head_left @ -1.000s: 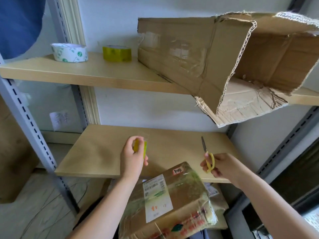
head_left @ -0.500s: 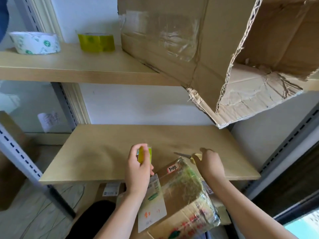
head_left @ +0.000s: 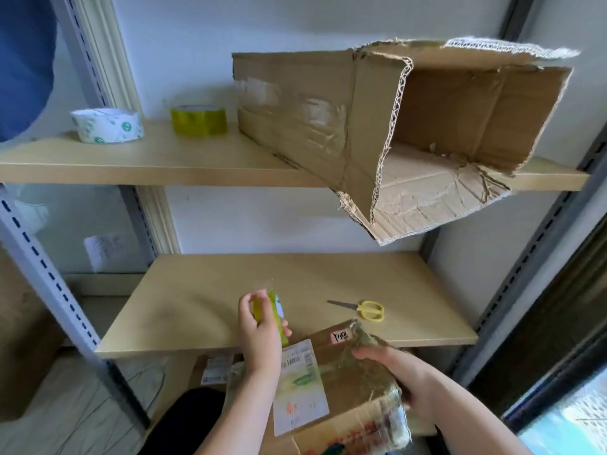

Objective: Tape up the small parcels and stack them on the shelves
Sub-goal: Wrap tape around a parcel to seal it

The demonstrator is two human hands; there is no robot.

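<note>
Overhead, a torn cardboard box (head_left: 377,126) lies on its side on the upper shelf (head_left: 147,159), apparently empty. Below the lower shelf (head_left: 230,307), the tape-wrapped parcel (head_left: 345,389) bears a white shipping label (head_left: 299,385), print unreadable. Right hand (head_left: 404,376) clasps its edge; left hand (head_left: 259,330) pinches a yellow tape roll (head_left: 274,311).

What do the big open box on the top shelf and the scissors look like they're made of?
Big open box: brown corrugated cardboard, matte, fluting visible along its torn edges, glossy clear tape patches. Scissors: grey blades, likely metal; yellow handles, probably plastic.
</note>
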